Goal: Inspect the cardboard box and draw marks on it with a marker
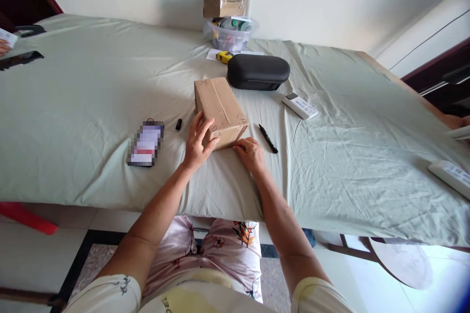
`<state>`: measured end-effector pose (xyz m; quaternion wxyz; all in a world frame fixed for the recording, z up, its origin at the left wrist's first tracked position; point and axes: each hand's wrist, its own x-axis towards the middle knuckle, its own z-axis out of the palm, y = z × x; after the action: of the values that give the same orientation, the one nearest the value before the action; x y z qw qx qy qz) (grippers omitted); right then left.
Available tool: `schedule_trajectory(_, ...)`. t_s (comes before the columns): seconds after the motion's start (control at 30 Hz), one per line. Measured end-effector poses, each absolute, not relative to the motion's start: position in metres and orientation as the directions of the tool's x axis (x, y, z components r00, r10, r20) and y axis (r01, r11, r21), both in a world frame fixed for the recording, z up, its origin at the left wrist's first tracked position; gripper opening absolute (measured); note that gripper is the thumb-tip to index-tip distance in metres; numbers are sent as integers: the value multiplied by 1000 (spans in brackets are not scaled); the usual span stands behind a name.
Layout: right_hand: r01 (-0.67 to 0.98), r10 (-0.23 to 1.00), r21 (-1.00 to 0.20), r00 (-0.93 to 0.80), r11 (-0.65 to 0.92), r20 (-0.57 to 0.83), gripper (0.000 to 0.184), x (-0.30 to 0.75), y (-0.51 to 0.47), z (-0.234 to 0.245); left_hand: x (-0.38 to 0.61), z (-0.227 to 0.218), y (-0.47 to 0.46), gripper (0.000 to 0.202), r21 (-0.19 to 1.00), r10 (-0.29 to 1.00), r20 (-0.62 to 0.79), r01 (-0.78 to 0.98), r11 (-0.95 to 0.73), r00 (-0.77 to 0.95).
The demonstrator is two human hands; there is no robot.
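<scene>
A small brown cardboard box (216, 100) rests on the cloth-covered table, with a taped seam along its top and handwritten marks at its corners. My left hand (198, 144) grips its near left corner, thumb on the front face and fingers spread over the top and side. At the lower right front corner, my right hand (251, 154) has its fingers pinched together against the bottom edge; the fingertips are partly hidden. A black marker (268, 138) without its cap lies right of my right hand. The black marker cap (178, 124) lies left of the box.
A phone (146, 144) lies to the left. Behind the box are a black case (259, 72), a yellow tape measure (224, 56) and a plastic tub (231, 36) topped by another carton (225, 0). A white device (300, 106) lies right. Other people's hands show at both sides.
</scene>
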<state>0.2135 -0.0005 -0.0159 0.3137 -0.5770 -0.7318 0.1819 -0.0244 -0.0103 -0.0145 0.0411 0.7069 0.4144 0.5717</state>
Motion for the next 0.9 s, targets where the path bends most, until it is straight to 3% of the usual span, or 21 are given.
schedule_trajectory(0.2,767,960,-589,-132,256,246,11,212,0,-19,-18,-25,-9,94,598,734,679,564,-570,22)
schedule_trajectory(0.4,757,951,-589,-141,283,276,15,214,-1,-21,-17,-32,-8,108,684,830,558,573,-452,-13)
schedule_trajectory(0.57,723,941,-614,-155,317,302,19,214,-2,-21,-16,-41,-6,91,741,926,374,617,-266,-50)
schedule_trajectory(0.77,593,920,-718,-114,365,374,31,211,-5,-14,-19,-35,-7,61,704,878,479,594,-389,8)
schedule_trajectory(0.9,567,917,-742,-61,358,395,42,204,-7,-13,-13,-30,-12,68,714,876,481,566,-412,31)
